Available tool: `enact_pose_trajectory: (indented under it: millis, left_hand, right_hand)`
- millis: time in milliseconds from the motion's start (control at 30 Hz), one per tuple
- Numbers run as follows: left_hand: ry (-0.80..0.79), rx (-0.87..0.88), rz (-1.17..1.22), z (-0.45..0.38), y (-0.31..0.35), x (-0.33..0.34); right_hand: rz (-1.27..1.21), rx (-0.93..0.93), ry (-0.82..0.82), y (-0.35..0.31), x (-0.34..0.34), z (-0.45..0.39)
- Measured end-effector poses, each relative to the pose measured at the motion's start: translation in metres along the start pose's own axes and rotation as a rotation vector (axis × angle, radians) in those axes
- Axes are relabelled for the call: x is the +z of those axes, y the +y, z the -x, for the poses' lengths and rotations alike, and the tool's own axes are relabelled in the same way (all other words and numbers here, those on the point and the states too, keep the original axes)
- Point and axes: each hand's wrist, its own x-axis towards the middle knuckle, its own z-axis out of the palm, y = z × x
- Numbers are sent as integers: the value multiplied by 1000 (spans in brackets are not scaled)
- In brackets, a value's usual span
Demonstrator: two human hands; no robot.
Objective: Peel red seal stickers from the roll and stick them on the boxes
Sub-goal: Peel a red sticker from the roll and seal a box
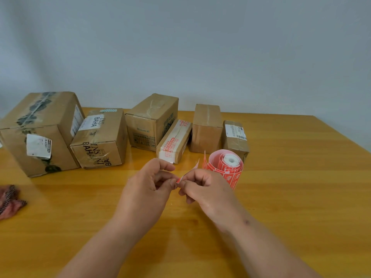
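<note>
Both hands meet over the glossy orange-brown wooden table (281, 177), fingers curled in. The left hand (148, 185) and right hand (202, 187) pinch the same small red seal sticker (179, 179) between thumb and fingertips, right where they touch. The loosely wound roll of red stickers on pink backing (226, 167) stands just behind the right hand, its loose end sticking up. Six brown cardboard boxes sit in a row along the back: the biggest taped one (40, 129) far left, and a long narrow box with a red printed label (174, 140) nearest the hands. A crumpled reddish patterned cloth (10, 199) lies at the left edge.
</note>
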Motion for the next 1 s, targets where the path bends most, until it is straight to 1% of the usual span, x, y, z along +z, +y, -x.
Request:
enact_pose_trajectory:
  millis: [167,333,533,667,867,1000]
  left_hand:
    - [-13,34,-84,1,0,-6]
    - [23,96,-190,2,0,-8]
    - [103,43,-100,-1,-4,-11]
    - [214,-20,-37,-12,-6,-22]
    - [345,-107,-48,-30,-12,-44]
    - [425,-129,-57,-37,-19,-54]
  right_hand:
    - [93,-46,18,-1,3,-2]
    - [186,-85,4,-2,6,-3]
    - [255,-108,-20,-5,7,-4]
    - [343,-23,-43,-7,2,-6]
    - [485,161,-112,-8,-4,-8]
    - [534,241,-107,-7,-7,-9]
